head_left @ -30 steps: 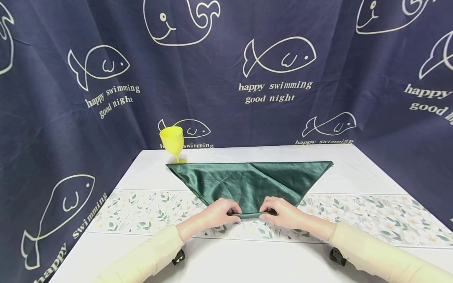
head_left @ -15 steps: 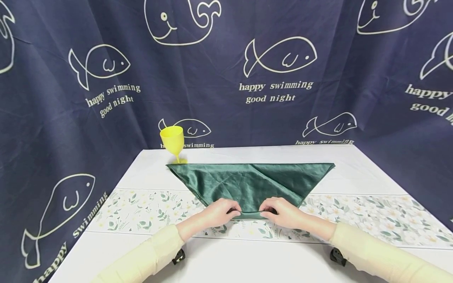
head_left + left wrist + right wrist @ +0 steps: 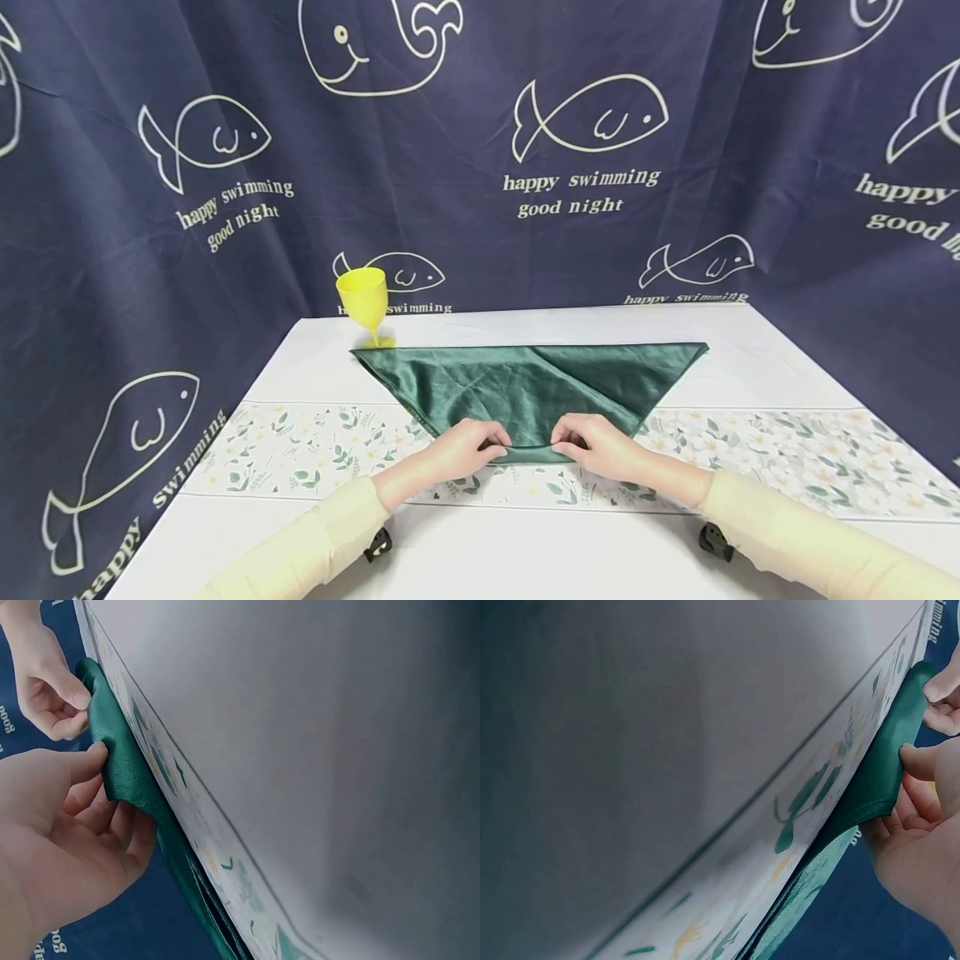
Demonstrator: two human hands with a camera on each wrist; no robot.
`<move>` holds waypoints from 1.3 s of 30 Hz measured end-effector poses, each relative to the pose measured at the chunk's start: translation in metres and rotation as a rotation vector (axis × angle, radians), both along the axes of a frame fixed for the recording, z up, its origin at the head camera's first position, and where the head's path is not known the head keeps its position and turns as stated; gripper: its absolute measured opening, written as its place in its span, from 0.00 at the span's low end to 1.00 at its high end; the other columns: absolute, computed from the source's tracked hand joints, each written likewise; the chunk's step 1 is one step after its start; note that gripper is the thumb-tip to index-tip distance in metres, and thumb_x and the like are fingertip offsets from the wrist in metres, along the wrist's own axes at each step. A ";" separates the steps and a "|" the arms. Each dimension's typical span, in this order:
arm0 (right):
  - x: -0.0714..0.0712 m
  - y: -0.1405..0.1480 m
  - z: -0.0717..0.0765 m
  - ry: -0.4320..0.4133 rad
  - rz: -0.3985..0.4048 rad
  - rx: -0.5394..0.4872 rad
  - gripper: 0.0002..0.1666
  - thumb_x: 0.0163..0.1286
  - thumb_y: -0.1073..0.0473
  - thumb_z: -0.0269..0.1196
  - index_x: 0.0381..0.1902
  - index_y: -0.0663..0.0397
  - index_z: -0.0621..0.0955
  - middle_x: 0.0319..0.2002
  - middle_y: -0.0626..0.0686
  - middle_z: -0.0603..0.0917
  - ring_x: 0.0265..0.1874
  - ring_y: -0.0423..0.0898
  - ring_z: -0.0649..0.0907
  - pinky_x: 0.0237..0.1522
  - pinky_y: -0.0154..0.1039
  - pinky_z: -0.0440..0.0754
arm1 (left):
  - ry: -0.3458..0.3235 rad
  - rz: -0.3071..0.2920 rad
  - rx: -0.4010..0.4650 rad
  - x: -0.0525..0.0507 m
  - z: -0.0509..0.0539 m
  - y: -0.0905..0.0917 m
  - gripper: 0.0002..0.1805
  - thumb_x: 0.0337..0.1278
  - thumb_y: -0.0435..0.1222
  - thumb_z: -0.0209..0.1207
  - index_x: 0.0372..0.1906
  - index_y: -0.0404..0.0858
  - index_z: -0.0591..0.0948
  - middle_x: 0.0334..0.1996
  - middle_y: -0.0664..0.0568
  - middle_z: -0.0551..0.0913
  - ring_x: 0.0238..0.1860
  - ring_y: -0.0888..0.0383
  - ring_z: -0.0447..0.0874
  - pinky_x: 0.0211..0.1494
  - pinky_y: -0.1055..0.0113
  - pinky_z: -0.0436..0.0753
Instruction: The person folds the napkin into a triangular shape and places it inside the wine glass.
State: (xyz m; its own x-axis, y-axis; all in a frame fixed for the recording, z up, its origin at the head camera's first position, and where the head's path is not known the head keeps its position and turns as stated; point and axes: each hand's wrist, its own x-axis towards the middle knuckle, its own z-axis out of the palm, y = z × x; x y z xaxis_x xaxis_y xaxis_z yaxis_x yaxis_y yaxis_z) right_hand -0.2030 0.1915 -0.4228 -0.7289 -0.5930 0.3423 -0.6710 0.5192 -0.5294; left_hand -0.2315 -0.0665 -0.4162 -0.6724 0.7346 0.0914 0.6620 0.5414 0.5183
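A dark green satin cloth lies on the table, its long straight edge at the back and its sides narrowing toward me. Its near edge is turned up into a narrow folded band. The left hand pinches this band at its left end between thumb and fingers. At the right end, the right hand pinches it the same way. In the left wrist view the left thumb presses on the folded cloth, with fingers behind it. The right wrist view has the right thumb on the cloth likewise.
A yellow goblet stands upright at the back left, close to the cloth's far left corner. The white table carries a floral printed strip across its middle. A navy curtain with fish drawings hangs behind.
The band at the cloth's near edge has become wider and flatter as the fingers worked it. Both hands stay in nearly the same place. The goblet has not moved.
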 end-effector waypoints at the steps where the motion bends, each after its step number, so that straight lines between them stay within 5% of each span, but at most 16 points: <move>1: 0.000 0.000 0.000 0.011 -0.003 0.000 0.03 0.66 0.61 0.60 0.33 0.55 0.79 0.28 0.44 0.79 0.22 0.29 0.72 0.25 0.27 0.75 | 0.000 0.000 0.002 0.000 0.000 0.000 0.06 0.64 0.36 0.55 0.42 0.41 0.81 0.35 0.54 0.85 0.37 0.65 0.82 0.41 0.76 0.79; 11: 0.001 -0.001 0.001 -0.041 -0.064 0.017 0.03 0.66 0.62 0.60 0.35 0.56 0.79 0.26 0.44 0.81 0.22 0.29 0.73 0.25 0.28 0.76 | -0.008 -0.026 0.038 -0.001 -0.001 0.000 0.06 0.62 0.30 0.55 0.43 0.38 0.78 0.37 0.50 0.83 0.41 0.59 0.82 0.41 0.75 0.80; 20: 0.001 -0.001 0.002 -0.086 -0.099 0.029 0.06 0.66 0.65 0.60 0.41 0.59 0.76 0.28 0.47 0.82 0.22 0.31 0.75 0.26 0.28 0.77 | 0.088 -0.068 0.019 0.002 0.002 -0.001 0.10 0.61 0.28 0.55 0.45 0.42 0.79 0.38 0.52 0.80 0.42 0.60 0.80 0.44 0.75 0.79; 28: 0.000 0.001 0.000 -0.007 -0.046 0.003 0.04 0.64 0.67 0.61 0.35 0.53 0.80 0.31 0.50 0.80 0.27 0.33 0.78 0.30 0.29 0.79 | 0.088 -0.053 -0.015 0.002 0.002 -0.002 0.12 0.62 0.28 0.55 0.46 0.44 0.81 0.39 0.54 0.80 0.43 0.60 0.79 0.46 0.74 0.78; 39: 0.001 0.001 0.004 -0.060 -0.054 0.038 0.10 0.66 0.69 0.58 0.38 0.52 0.84 0.33 0.49 0.79 0.20 0.32 0.70 0.22 0.28 0.73 | 0.061 -0.016 -0.088 0.001 0.003 -0.002 0.12 0.64 0.36 0.55 0.50 0.47 0.82 0.47 0.56 0.78 0.52 0.56 0.74 0.52 0.67 0.78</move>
State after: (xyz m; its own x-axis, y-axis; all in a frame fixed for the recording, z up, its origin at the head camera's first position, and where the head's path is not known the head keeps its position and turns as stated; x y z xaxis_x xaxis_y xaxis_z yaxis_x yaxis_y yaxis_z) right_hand -0.2015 0.1929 -0.4187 -0.7789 -0.5636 0.2751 -0.6089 0.5744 -0.5471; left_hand -0.2303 -0.0690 -0.4129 -0.6554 0.7524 0.0661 0.6999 0.5720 0.4278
